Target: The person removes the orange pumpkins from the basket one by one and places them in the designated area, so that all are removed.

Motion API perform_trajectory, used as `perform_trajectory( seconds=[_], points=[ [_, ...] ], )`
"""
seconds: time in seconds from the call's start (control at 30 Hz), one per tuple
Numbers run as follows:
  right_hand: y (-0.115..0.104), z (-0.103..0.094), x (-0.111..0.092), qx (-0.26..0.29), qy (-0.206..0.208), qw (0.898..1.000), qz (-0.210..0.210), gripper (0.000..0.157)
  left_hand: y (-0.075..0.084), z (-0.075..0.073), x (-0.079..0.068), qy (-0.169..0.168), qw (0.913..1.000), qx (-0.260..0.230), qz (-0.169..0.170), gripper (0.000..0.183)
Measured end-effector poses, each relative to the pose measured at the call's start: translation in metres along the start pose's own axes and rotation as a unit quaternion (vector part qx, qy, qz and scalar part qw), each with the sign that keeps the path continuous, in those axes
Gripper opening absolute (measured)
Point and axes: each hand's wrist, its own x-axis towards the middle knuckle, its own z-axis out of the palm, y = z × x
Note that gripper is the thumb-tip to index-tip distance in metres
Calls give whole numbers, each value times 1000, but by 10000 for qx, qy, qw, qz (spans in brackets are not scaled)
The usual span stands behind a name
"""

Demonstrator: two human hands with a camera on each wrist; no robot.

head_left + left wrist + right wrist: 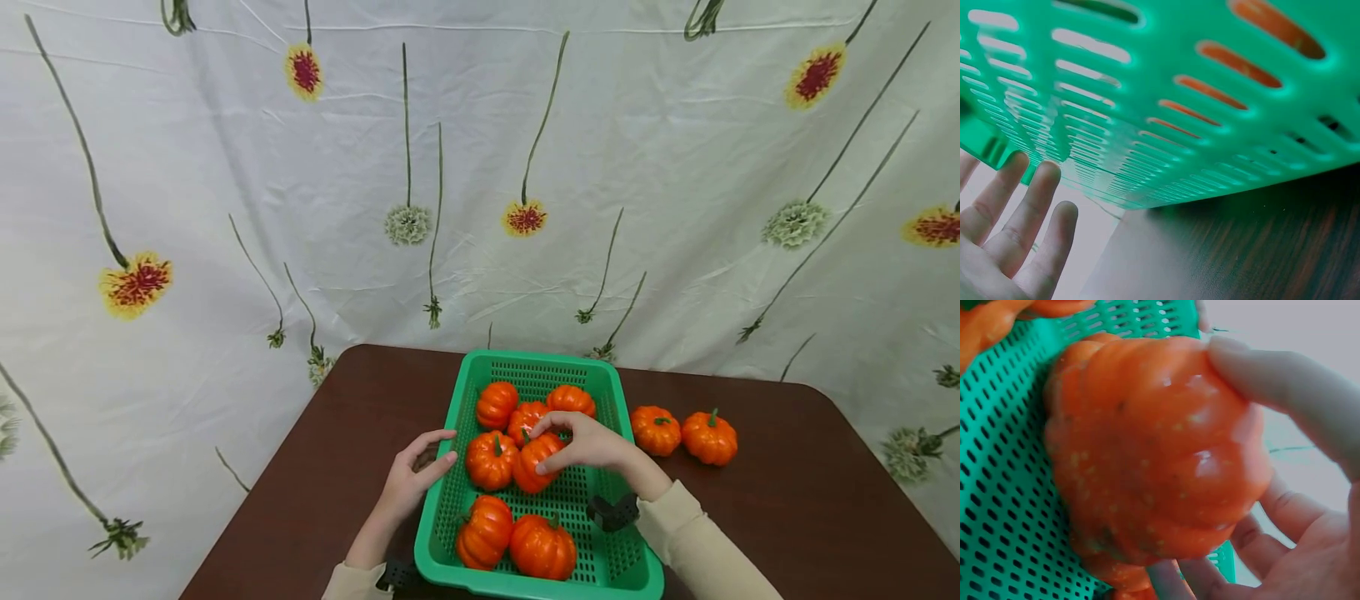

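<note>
A small orange pumpkin [534,467] is in my right hand [588,442], over the middle of a green plastic basket [652,575]. In the right wrist view, thumb and fingers grip the pumpkin [1160,450] from opposite sides. My left hand [411,475] is at the basket's left side. Its fingers [1019,215] look fairly straight beside the slotted wall [1116,137] in the left wrist view; whether they touch it I cannot tell. Around the gripped pumpkin lie several others in the basket, such as a back-left pumpkin [497,406] and a front pumpkin [543,550].
To the right of the basket, two more pumpkins, a nearer-basket one [655,431] and an outer one [709,438], sit on the dark brown table [787,508]. A white cloth [337,183] printed with flowers hangs behind the table.
</note>
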Motion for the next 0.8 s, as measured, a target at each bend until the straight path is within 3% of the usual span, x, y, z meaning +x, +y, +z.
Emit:
perform_trajectory(
  seconds=[0.17, 0.33, 0.57, 0.8],
  points=[
    [-5, -5, -2, 565, 206, 9982, -39, 40, -3, -1, 1, 3, 10000, 50, -9, 35],
    [-5, -11, -5, 780, 499, 9955, -174, 43, -3, -1, 1, 11, 9999, 87, 48, 34],
    [-8, -23, -14, 548, 1276, 9891, -493, 42, -2, 1, -1, 51, 9999, 30, -138, 35],
    [-10, -37, -26, 160, 2110, 9738, -834, 38, 9, 0, 1, 5, 9999, 0, -163, 34]
  ],
)
